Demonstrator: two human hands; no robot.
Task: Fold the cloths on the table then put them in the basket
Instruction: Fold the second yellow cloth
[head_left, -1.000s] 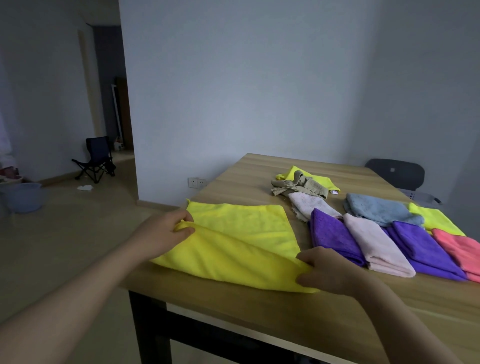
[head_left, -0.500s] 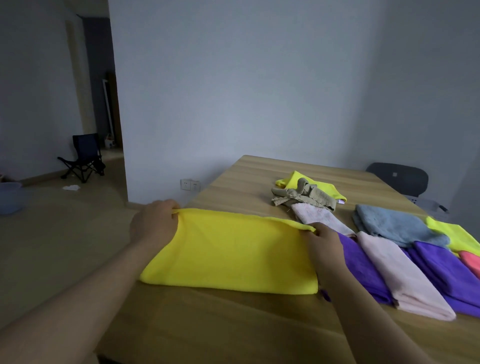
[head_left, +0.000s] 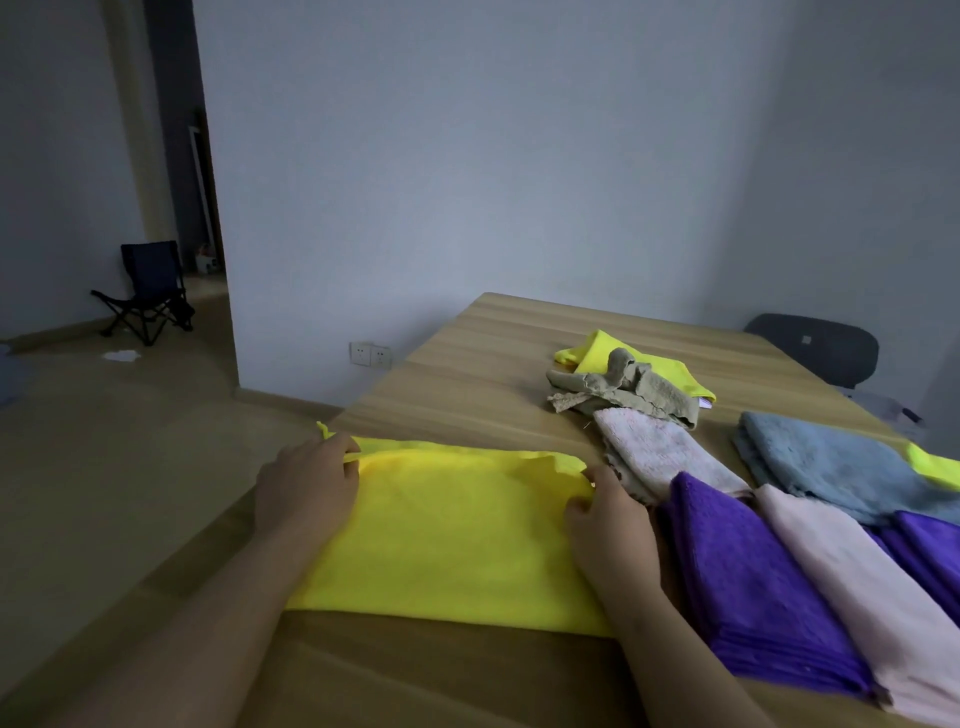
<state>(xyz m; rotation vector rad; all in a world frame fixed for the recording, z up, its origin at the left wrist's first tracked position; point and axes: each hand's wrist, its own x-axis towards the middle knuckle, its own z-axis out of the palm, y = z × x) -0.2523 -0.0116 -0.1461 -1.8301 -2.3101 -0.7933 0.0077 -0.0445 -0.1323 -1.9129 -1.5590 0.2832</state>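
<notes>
Left hand (head_left: 306, 488) and right hand (head_left: 608, 525) each pinch a far corner of the yellow cloth (head_left: 457, 535), lying flat on the table (head_left: 467, 364) (soft, limp, light, I'd judge); corners suit my grip.

Over at nine o'clock a small dark folding chair (head_left: 150, 291) stands on the tan floor (head_left: 104, 467) beside a dim doorway (head_left: 202, 208), with a white scrap (head_left: 120, 356) lying on the floor near its feet at seven o'clock from it. A double wall socket (head_left: 370, 355) sits low on the pale grey-blue wall (head_left: 467, 156), and at three o'clock the dark rounded back of an office chair (head_left: 813, 349) shows against that wall.
</notes>
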